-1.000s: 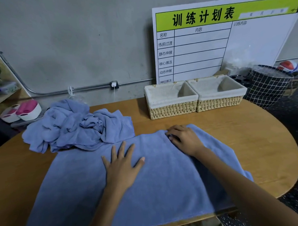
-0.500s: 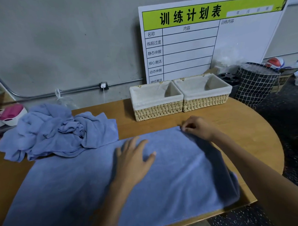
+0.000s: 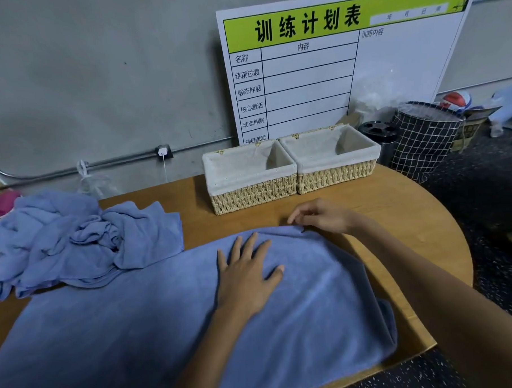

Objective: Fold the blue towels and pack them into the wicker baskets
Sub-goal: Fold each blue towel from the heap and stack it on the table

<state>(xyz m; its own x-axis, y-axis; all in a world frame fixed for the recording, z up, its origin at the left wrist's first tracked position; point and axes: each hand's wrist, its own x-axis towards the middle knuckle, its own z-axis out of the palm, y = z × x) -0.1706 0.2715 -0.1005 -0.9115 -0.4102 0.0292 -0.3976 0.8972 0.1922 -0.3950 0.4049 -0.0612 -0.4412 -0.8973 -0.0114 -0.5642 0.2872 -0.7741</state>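
Towel, blue (image 3: 137, 331), spread flat under both hands on a rounded wooden table (image 3: 396, 217); it covers most of the near tabletop.

L hand (image 3: 248, 277) lies palm down on the towel's middle, fingers straight & spread, thumb out to the right. It grips nothing, just presses the cloth.

R hand (image 3: 323, 217) sits at the towel's far edge, up & right of the L hand. Fingers loosely curled, tips down at the hem near the far right corner. Whether it actually pinches the hem can't be told from this angle. R forearm crosses over the towel's right end, where the cloth looks doubled over & darker.

Left of the L hand, touching the spread towel's far left part: crumpled pile of blue towels (image 3: 75, 240).

Beyond the R hand, near the table's back edge: two wicker baskets w/ pale cloth liners, side by side & touching, left basket (image 3: 251, 191), right basket (image 3: 336, 175). Both show only liner inside.

Behind the baskets a whiteboard w/ green header (image 3: 331, 58) leans on the wall. Right of them, off the table: black grid-pattern bin (image 3: 423, 145).
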